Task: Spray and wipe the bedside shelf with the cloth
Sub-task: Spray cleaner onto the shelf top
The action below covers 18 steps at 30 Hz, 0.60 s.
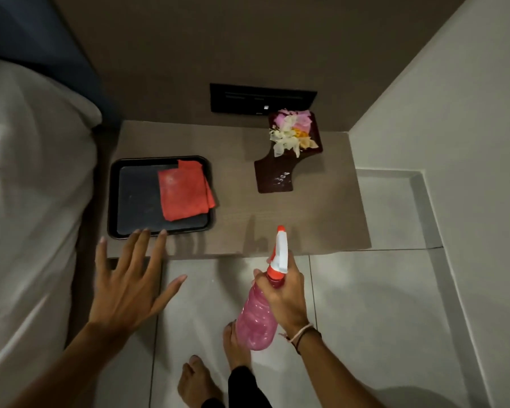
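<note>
Bed (27,187): white bedding, along the left edge of the view.
Bedside shelf (239,207): grey-brown, low, between the bed and a white wall.
Tray (114,201): black, at the shelf's left end.
Cloth (184,194): red, folded, lying in the tray's right half.
Board (274,179): dark, at the shelf's back right, bearing flower petals (290,134).
Spray bottle (258,322): pink, white-and-red nozzle aimed at the shelf.
Right hand (283,293): wrapped around the bottle's neck.
Left hand (127,284): empty, fingers spread, at the tray's near edge.

Bare shelf (242,207) strip between black tray (114,201) at left and dark flower board (273,179) at right.
</note>
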### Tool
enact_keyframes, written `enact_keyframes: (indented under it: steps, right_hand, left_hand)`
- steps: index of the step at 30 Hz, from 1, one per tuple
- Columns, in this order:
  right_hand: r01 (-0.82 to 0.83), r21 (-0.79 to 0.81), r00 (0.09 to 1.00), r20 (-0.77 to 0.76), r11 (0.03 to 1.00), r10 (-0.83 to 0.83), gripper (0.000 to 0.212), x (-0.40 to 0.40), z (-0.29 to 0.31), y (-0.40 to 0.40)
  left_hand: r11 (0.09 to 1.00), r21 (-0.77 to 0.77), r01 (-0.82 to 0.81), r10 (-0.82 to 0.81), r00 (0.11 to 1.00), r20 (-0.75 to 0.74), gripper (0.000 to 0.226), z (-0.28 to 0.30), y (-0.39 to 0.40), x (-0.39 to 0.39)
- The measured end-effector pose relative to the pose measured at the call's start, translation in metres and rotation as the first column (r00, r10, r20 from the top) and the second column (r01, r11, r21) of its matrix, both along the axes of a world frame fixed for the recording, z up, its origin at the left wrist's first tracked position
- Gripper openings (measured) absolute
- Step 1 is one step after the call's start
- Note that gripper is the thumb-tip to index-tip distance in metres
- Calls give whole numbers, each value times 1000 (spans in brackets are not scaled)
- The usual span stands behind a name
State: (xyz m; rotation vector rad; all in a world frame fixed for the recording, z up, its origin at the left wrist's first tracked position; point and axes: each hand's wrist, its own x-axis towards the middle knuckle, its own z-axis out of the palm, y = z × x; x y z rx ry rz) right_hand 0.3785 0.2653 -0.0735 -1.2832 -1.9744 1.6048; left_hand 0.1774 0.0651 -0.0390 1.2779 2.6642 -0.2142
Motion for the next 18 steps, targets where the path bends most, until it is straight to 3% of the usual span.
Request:
enact_keyframes:
  steps: [8,18]
  right_hand:
    - [6,65,1000,6,998,-7,37,-2,4,-4]
    - [-151,138,959,-218,979,179,63,-89,40,-22]
  left_hand:
    - [1000,21,-19,20,999,-46,96,20,0,-4]
    - [988,28,-153,154,987,-54,93,15,-65,-22]
